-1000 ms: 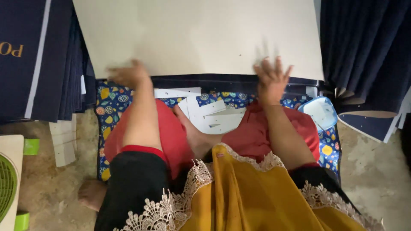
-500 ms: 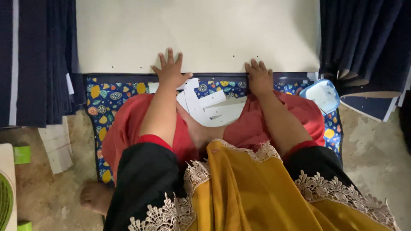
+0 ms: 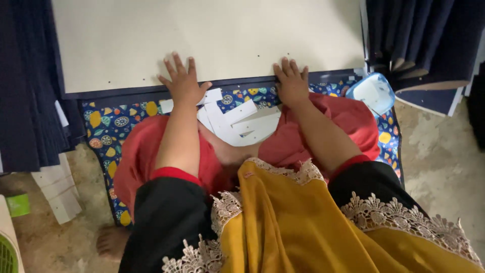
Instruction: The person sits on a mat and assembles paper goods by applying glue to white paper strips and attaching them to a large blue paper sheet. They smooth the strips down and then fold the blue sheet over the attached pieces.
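2 hands (image 3: 235, 83) (flat) on board (image 3: 212, 35).

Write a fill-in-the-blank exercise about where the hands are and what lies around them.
1. Both hands, the left hand and the right hand, lie flat on the near edge of a large ____ board.
2. The white paper pieces lie between the two ____.
3. The patterned mat under the person is mostly ____ in colour.
4. The light blue dish sits nearer the ____ hand.

Missing words: cream; arms; blue; right
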